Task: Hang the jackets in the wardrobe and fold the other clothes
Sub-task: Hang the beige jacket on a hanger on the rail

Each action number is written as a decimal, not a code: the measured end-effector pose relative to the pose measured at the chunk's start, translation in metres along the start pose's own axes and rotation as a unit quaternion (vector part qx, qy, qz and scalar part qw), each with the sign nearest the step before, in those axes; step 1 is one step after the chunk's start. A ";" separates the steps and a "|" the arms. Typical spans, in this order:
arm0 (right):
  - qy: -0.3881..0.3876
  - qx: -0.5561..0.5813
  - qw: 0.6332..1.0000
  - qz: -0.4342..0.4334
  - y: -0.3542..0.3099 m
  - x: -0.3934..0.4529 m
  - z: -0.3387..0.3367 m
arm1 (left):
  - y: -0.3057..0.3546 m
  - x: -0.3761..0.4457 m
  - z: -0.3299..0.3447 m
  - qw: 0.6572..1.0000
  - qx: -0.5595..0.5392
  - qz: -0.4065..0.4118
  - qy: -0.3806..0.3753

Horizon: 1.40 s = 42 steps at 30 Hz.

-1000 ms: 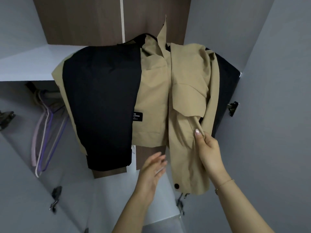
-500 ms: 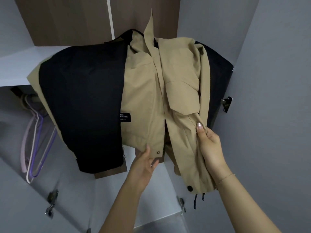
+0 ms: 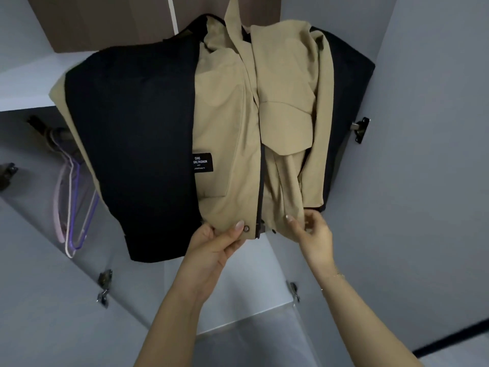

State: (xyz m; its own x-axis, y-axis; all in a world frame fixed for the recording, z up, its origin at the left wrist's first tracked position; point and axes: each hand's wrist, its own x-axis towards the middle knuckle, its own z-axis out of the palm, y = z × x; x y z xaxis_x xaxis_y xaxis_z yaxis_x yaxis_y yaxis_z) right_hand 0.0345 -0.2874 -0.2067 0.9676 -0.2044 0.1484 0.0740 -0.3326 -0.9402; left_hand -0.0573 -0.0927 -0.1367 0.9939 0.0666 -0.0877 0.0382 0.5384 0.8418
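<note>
A beige and black jacket [image 3: 227,123] hangs inside the grey wardrobe [image 3: 423,128], its front facing me; the hanger under it is hidden. A black label sits on the left beige panel. My left hand [image 3: 217,245] pinches the bottom hem of the left front panel beside a metal snap. My right hand [image 3: 312,231] pinches the bottom edge of the right front panel. The two front edges lie close together along the dark zipper strip.
Several empty pink and purple hangers [image 3: 71,202] hang on the rail at the left, under a white shelf [image 3: 23,86]. Door hinges [image 3: 360,129] stick out on the right and lower left. A brown back panel [image 3: 111,19] rises behind the jacket.
My left hand rose and took hold of the left panel's hem. My right hand slid down the right panel to its bottom edge, and the two fronts came together.
</note>
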 end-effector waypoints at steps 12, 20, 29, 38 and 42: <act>-0.188 0.499 0.786 0.314 -0.002 -0.043 0.096 | 0.025 -0.014 -0.014 0.999 0.017 0.026 0.016; -0.148 0.522 0.751 0.377 -0.027 -0.053 0.064 | 0.031 -0.010 -0.034 0.996 0.043 0.029 0.075; -0.222 0.638 0.579 0.455 -0.072 -0.075 -0.018 | -0.003 -0.006 -0.004 0.996 -0.017 -0.081 0.024; -0.175 0.144 0.956 0.186 -0.080 -0.091 -0.038 | -0.013 -0.002 0.049 0.992 0.051 -0.102 -0.053; -0.112 -0.034 0.990 0.075 -0.077 -0.093 -0.043 | -0.015 0.001 0.057 0.991 0.073 -0.112 -0.025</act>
State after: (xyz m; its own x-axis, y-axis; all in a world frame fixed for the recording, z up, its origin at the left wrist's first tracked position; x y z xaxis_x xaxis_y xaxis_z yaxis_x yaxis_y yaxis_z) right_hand -0.0716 -0.2820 -0.1347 0.9963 -0.0500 -0.0698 -0.0835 -0.3771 -0.9224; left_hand -0.0511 -0.1485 -0.1188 0.9624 -0.0840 -0.2584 0.2698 0.4073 0.8725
